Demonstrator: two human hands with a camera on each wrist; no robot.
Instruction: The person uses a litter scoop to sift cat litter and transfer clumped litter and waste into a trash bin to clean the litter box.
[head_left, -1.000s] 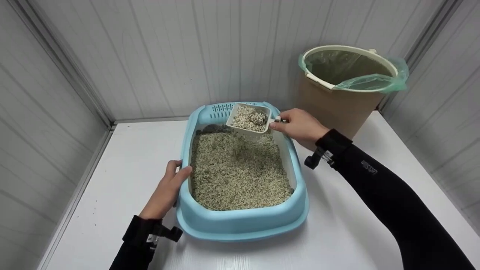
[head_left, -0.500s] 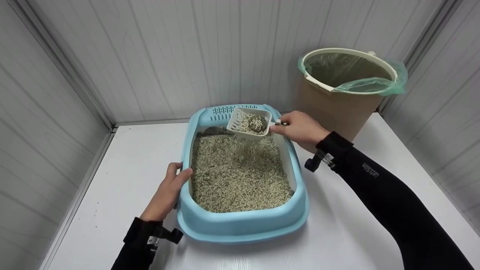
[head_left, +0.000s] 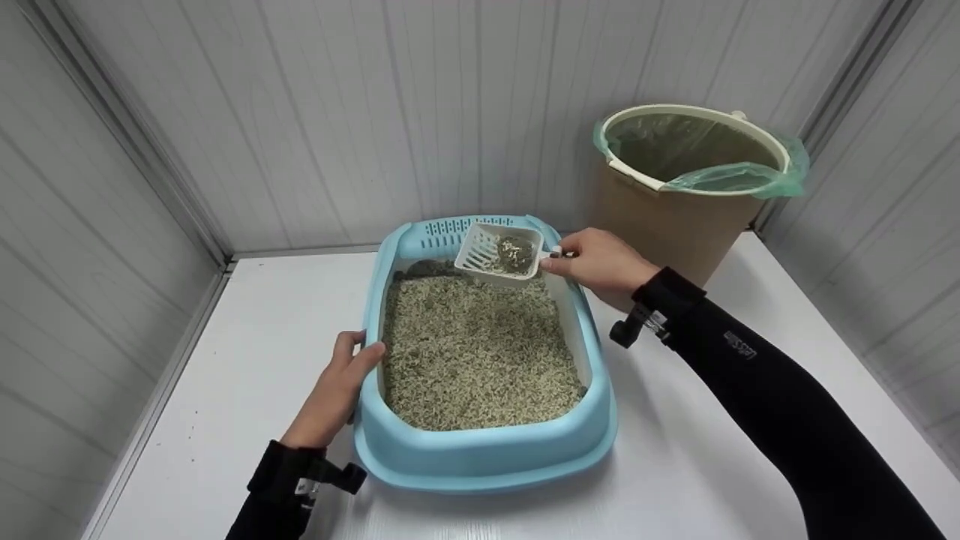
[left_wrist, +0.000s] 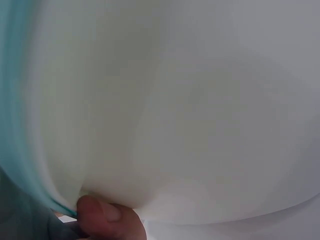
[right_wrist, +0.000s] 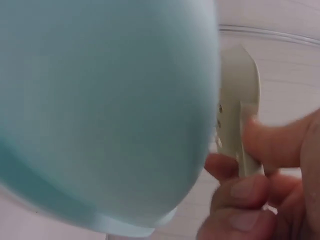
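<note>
My right hand [head_left: 606, 264] grips the short handle of a white slotted litter scoop [head_left: 480, 253], held level over the back of a blue litter box [head_left: 487, 459]. In the scoop lies a dark round clump [head_left: 514, 255] with a few pale pellets. Pale pellet litter [head_left: 480, 360] fills the box. My left hand [head_left: 337, 386] holds the box's left rim, thumb over the top and fingers outside. The right wrist view shows thumb and fingers around the scoop handle [right_wrist: 245, 135], partly behind the box wall. In the left wrist view a fingertip [left_wrist: 107, 217] shows at the box's edge.
A brown bin [head_left: 660, 225] with a green bag [head_left: 780, 180] over its rim stands at the back right, behind my right hand. Grey panel walls [head_left: 337, 112] enclose the white table [head_left: 225, 375] on three sides. Dark specks lie at the table's left.
Litter has fallen through the scoop's slots into the box, leaving mostly the clump and bare slots showing. The left hand keeps its hold on the rim.
</note>
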